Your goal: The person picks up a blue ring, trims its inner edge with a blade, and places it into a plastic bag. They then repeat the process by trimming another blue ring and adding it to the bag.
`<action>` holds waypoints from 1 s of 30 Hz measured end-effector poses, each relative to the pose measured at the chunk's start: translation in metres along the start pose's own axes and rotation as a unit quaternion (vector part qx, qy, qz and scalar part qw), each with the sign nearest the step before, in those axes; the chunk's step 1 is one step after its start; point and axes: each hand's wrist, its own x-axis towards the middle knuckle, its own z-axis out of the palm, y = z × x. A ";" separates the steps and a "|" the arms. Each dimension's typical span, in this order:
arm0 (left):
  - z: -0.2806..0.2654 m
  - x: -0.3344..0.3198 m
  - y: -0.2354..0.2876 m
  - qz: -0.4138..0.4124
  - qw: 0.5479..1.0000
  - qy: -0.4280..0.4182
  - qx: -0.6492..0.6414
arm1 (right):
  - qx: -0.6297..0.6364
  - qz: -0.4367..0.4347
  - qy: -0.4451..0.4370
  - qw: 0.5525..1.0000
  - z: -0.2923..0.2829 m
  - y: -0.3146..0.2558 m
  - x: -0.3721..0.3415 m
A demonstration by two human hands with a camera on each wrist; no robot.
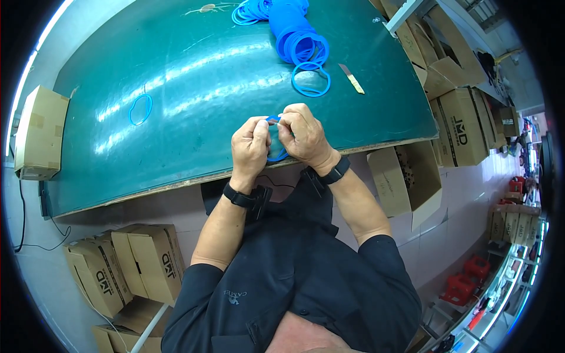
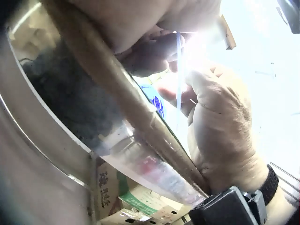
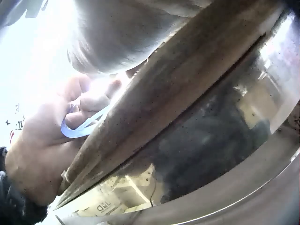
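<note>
Fingers (image 1: 260,130) curled, left hand (image 1: 249,145) and right hand (image 1: 304,134) pinch a blue ring (image 1: 278,157) near the edge of a green table (image 1: 206,135). Beyond them, a knife (image 1: 354,83) lies near stacked blue rings (image 1: 289,23).

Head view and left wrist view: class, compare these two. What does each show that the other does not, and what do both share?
Only the head view: the knife on the green table and the cartons lettered JMD on the floor.

Only the left wrist view: a green panel on a carton below the table edge.

Both: the left hand and right hand with a blue ring between them, and the black band on the right wrist.
</note>
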 end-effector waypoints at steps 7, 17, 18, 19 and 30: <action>-0.013 0.013 0.017 -0.089 0.993 -0.082 -0.016 | -0.013 -0.035 -0.008 0.999 -0.007 -0.003 -0.001; -0.030 0.015 0.023 -0.143 0.988 -0.060 -0.020 | -0.048 -0.085 -0.058 0.994 -0.013 -0.019 0.002; -0.031 0.015 0.022 -0.141 0.988 -0.043 -0.037 | -0.047 -0.086 -0.058 0.994 -0.016 -0.022 0.003; -0.032 0.015 0.022 -0.140 0.989 -0.042 -0.037 | -0.044 -0.082 -0.058 0.994 -0.019 -0.025 0.005; -0.054 0.012 0.021 -0.109 0.993 0.021 -0.030 | 0.300 0.222 0.023 0.927 -0.019 -0.037 -0.016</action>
